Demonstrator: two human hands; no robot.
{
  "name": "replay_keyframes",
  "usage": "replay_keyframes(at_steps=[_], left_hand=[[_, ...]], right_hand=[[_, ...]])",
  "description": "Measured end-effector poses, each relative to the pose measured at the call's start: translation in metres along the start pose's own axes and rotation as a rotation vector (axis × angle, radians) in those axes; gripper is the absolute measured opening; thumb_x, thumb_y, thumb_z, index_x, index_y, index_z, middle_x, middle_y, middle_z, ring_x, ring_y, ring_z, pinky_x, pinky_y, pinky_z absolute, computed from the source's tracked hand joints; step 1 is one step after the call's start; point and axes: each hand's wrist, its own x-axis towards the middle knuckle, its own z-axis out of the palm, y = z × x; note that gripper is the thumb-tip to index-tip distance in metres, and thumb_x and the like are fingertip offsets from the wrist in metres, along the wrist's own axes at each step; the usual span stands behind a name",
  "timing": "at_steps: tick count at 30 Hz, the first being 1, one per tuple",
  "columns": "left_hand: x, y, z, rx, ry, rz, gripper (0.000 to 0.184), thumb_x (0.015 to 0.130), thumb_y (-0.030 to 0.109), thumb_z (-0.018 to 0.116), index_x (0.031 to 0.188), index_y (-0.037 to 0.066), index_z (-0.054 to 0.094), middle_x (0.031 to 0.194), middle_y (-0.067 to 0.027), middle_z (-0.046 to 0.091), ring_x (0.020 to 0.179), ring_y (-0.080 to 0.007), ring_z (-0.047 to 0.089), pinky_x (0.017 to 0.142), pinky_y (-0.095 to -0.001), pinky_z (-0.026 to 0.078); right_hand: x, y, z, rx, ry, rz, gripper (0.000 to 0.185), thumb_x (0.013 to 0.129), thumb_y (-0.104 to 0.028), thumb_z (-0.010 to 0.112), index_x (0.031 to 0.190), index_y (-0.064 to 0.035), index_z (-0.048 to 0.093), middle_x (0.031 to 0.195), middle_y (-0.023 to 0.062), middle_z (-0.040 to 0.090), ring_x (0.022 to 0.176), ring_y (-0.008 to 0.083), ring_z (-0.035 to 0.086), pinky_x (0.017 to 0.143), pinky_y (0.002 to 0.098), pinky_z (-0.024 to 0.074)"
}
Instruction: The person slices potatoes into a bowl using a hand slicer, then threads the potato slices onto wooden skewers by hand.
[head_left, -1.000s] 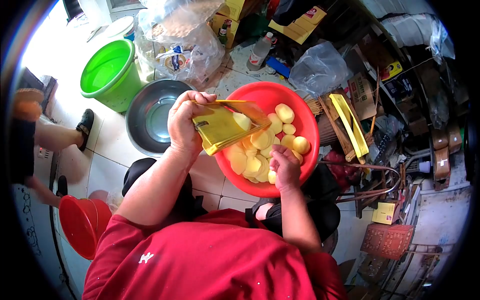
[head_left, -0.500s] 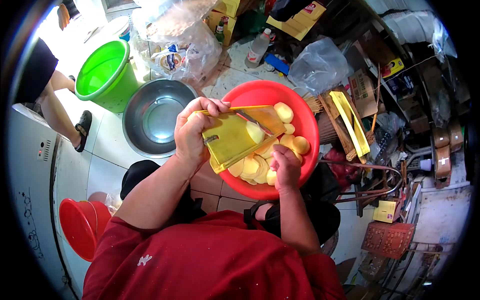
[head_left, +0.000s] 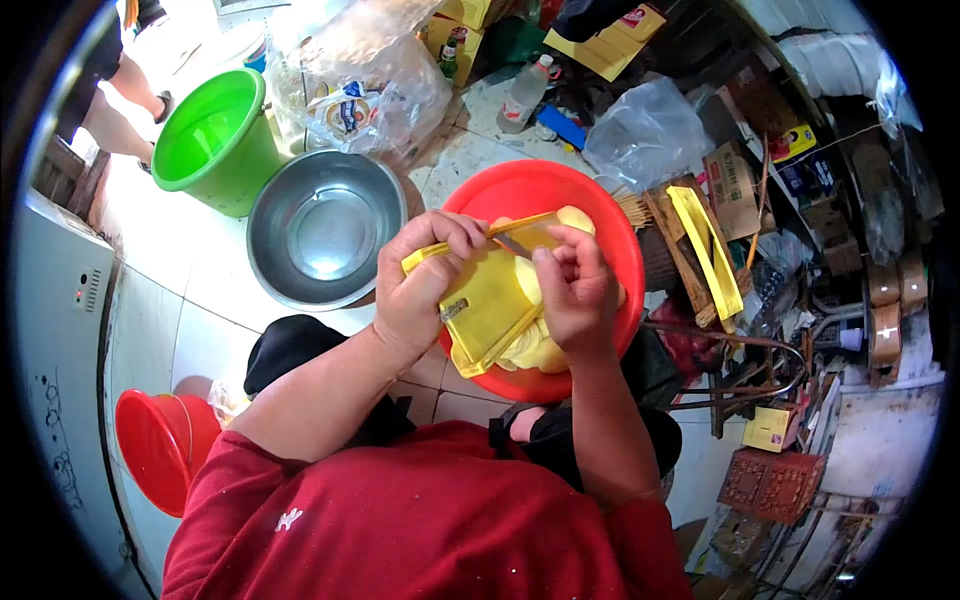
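Note:
My left hand (head_left: 425,280) is closed around one side of a yellow mandoline slicer (head_left: 490,305), tilted over a red basin (head_left: 630,240). My right hand (head_left: 578,290) is at the slicer's other side by the metal blade (head_left: 512,245), with fingers bent and thumb pressed in. Against that thumb shows a pale potato piece (head_left: 527,280); the fingers hide whether anything is gripped. Pale potato slices (head_left: 535,350) lie in the basin below, partly covered by the slicer and hand. A peeled potato (head_left: 576,220) shows at the slicer's far edge.
Left of the basin stand a steel bowl (head_left: 265,235) and a green bucket (head_left: 215,140). A red bucket (head_left: 150,450) is at lower left. Another yellow slicer (head_left: 705,250) rests at right, beside cluttered shelves. A plastic bottle (head_left: 522,95) stands behind. Another person's legs (head_left: 120,115) are at upper left.
My right hand has risen from low in the basin to the slicer's blade. The slicer and my left hand have shifted slightly right and down. The other person's legs have moved farther back.

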Motion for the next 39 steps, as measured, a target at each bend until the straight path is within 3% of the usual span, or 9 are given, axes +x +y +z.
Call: replay_keyframes(at_steps=[8,16,20,23,26,28,32,35,39], left_hand=[[-0.001,-0.002,0.0,0.043,-0.047,0.067,0.017,0.069,0.011,0.045,0.081,0.0,0.052,0.091,-0.0122,0.056,0.097,-0.024,0.052,0.095,-0.0368,0.038],[-0.006,0.004,0.004,0.119,-0.078,0.016,0.022,0.066,0.021,0.047,0.078,0.002,0.051,0.09,-0.0113,0.055,0.102,-0.0265,0.051,0.096,-0.0381,0.037],[-0.006,0.005,0.006,0.18,-0.12,0.003,0.023,0.067,0.023,0.048,0.077,0.003,0.05,0.089,-0.0113,0.055,0.102,-0.0265,0.052,0.095,-0.0378,0.038],[-0.006,0.007,0.006,0.179,-0.102,0.002,0.021,0.068,0.022,0.048,0.076,0.003,0.05,0.089,-0.0116,0.055,0.102,-0.0266,0.052,0.096,-0.0379,0.038],[-0.003,0.001,0.004,0.052,-0.094,0.077,0.016,0.066,0.009,0.047,0.079,0.001,0.052,0.087,-0.0109,0.057,0.092,-0.0234,0.054,0.095,-0.0373,0.04],[-0.004,0.001,0.004,0.05,-0.095,0.056,0.016,0.066,0.01,0.047,0.078,0.001,0.052,0.088,-0.0109,0.057,0.092,-0.0233,0.053,0.095,-0.0375,0.04],[-0.004,0.0,0.006,0.048,-0.093,0.056,0.014,0.065,0.01,0.047,0.077,0.002,0.051,0.087,-0.0108,0.056,0.09,-0.0227,0.052,0.094,-0.0373,0.04],[0.0,0.003,0.004,0.064,-0.13,0.09,0.014,0.065,0.01,0.047,0.076,0.002,0.05,0.087,-0.0108,0.055,0.09,-0.0227,0.051,0.094,-0.0375,0.039],[-0.003,-0.001,0.003,0.018,-0.094,0.059,0.014,0.065,0.01,0.048,0.076,0.002,0.05,0.088,-0.011,0.054,0.091,-0.0231,0.05,0.094,-0.0382,0.038]], right_hand=[[-0.001,-0.019,0.012,-0.16,-0.082,-0.036,0.02,0.086,-0.007,0.059,0.106,-0.0054,0.058,0.065,0.0071,0.055,0.056,0.0206,0.056,0.057,0.0332,0.0459],[0.031,0.05,0.009,-0.404,-0.003,-0.051,0.017,0.089,-0.015,0.05,0.101,-0.0063,0.059,0.091,0.0158,0.066,0.09,0.0375,0.062,0.077,0.044,0.0494],[0.042,0.094,-0.004,-0.558,0.011,0.057,0.016,0.089,-0.016,0.05,0.099,-0.007,0.059,0.094,0.0158,0.065,0.09,0.0364,0.062,0.076,0.0445,0.0494],[0.032,0.064,-0.002,-0.529,-0.013,0.139,0.015,0.09,-0.015,0.05,0.098,-0.0069,0.059,0.095,0.0162,0.065,0.091,0.0357,0.063,0.077,0.0436,0.0493],[-0.001,-0.02,0.015,-0.229,-0.096,-0.151,0.012,0.092,-0.013,0.049,0.098,-0.007,0.059,0.093,0.0166,0.065,0.09,0.0355,0.063,0.077,0.0411,0.0491],[-0.003,-0.019,0.018,-0.215,-0.054,-0.157,0.013,0.092,-0.013,0.049,0.098,-0.0071,0.058,0.093,0.0166,0.065,0.089,0.0356,0.062,0.077,0.0421,0.049],[0.035,0.077,0.003,-0.46,0.037,0.012,0.016,0.091,-0.018,0.049,0.096,-0.0075,0.06,0.089,0.0183,0.065,0.085,0.039,0.062,0.073,0.047,0.0488],[0.038,0.091,-0.003,-0.489,0.015,0.057,0.015,0.09,-0.016,0.05,0.097,-0.0071,0.06,0.089,0.0179,0.065,0.085,0.0384,0.062,0.073,0.0454,0.0492],[0.006,-0.001,0.015,-0.264,-0.07,-0.03,0.014,0.091,-0.014,0.05,0.099,-0.007,0.058,0.09,0.0167,0.064,0.086,0.0373,0.062,0.074,0.0425,0.049]])
